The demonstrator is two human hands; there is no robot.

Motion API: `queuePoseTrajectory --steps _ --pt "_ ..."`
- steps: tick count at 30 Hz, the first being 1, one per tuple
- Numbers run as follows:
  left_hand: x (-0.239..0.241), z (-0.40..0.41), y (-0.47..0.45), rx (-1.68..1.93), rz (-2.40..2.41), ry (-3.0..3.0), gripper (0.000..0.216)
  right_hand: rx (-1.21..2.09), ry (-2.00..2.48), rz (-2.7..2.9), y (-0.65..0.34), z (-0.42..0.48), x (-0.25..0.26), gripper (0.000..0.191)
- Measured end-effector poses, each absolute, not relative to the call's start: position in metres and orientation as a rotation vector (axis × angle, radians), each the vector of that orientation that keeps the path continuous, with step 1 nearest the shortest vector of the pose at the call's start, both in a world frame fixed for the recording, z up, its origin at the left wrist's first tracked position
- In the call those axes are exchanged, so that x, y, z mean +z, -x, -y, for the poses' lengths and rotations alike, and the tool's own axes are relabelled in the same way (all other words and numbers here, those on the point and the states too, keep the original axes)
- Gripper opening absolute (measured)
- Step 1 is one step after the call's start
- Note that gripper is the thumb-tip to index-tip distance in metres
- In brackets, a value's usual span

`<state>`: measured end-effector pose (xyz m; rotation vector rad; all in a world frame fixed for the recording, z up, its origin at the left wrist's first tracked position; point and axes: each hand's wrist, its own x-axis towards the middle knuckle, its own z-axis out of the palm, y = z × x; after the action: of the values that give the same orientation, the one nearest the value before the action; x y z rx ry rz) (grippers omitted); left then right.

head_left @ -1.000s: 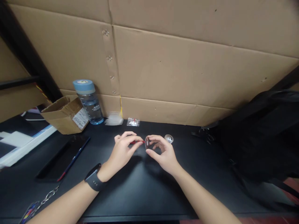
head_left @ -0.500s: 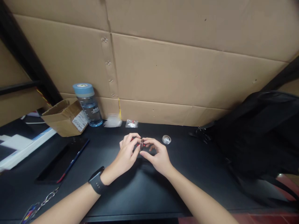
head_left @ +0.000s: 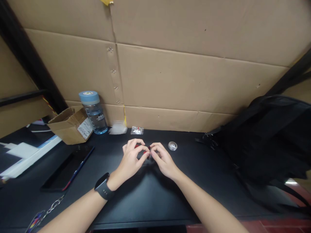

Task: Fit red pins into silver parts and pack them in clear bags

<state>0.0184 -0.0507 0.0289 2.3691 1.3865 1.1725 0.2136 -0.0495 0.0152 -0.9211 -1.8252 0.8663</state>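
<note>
A small, thin dark-red round disc (head_left: 149,153) stands on edge between my two hands, above the black table. My left hand (head_left: 131,159), with a smartwatch on its wrist, pinches the disc's near side between thumb and forefinger. A red piece (head_left: 136,146) shows behind those fingers, mostly covered, so its kind is unclear. From the other side my right hand (head_left: 164,160) closes thumb and fingertips on the disc's edge. Just beyond the right hand lies a small clear round container (head_left: 172,146) with a shiny middle.
At the back left stand a water bottle (head_left: 94,113) and an open cardboard box (head_left: 70,126). Clear plastic sleeves (head_left: 118,127) and a small packet (head_left: 137,130) lie by the cardboard wall. A phone (head_left: 68,168) with a chain is left, a black backpack (head_left: 267,139) right.
The disc has turned a little between my fingers, and my left thumb and forefinger have come together at its edge. The whole view has shifted slightly.
</note>
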Motion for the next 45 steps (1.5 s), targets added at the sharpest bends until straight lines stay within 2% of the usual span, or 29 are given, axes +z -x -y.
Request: queuePoseTrajectory --steps 4,7,9,12,18,23,26,29,34,38,45 --pt "0.037 0.043 -0.008 1.247 -1.373 -2.266 0.028 0.626 0.973 2.046 -0.223 0.047 0.021 0.018" --pt "0.039 0.040 -0.003 1.184 -1.362 -2.293 0.024 0.465 0.981 2.157 -0.232 0.045 0.026 0.010" --pt "0.035 0.041 -0.003 1.004 -1.289 -2.422 0.024 0.460 0.973 2.178 -0.236 0.044 0.029 0.009" --pt "0.025 0.046 -0.006 0.706 -1.112 -2.573 0.038 0.488 0.949 2.221 -0.240 0.044 0.033 0.008" --pt "0.015 0.053 -0.012 0.485 -0.886 -2.625 0.034 0.559 0.903 2.416 -0.247 0.047 0.040 0.011" --pt "0.023 0.036 0.002 0.699 -1.075 -2.592 0.033 0.500 0.997 2.360 -0.262 0.037 0.040 0.012" --pt "0.019 0.016 0.023 0.853 -1.376 -2.551 0.025 0.280 1.221 2.238 -0.281 0.025 0.032 0.022" --pt "0.010 -0.001 0.044 0.795 -1.520 -2.537 0.030 0.155 1.453 2.211 -0.303 0.012 0.021 0.031" --pt "-0.001 -0.014 0.056 0.729 -1.512 -2.462 0.025 0.270 1.489 2.241 -0.322 -0.003 0.006 0.024" --pt "-0.001 -0.014 0.052 0.767 -1.499 -2.450 0.022 0.267 1.481 2.201 -0.323 -0.008 0.000 0.030" --pt "0.008 -0.009 0.047 0.898 -1.564 -2.424 0.016 0.315 1.481 2.137 -0.322 -0.007 0.003 0.021"
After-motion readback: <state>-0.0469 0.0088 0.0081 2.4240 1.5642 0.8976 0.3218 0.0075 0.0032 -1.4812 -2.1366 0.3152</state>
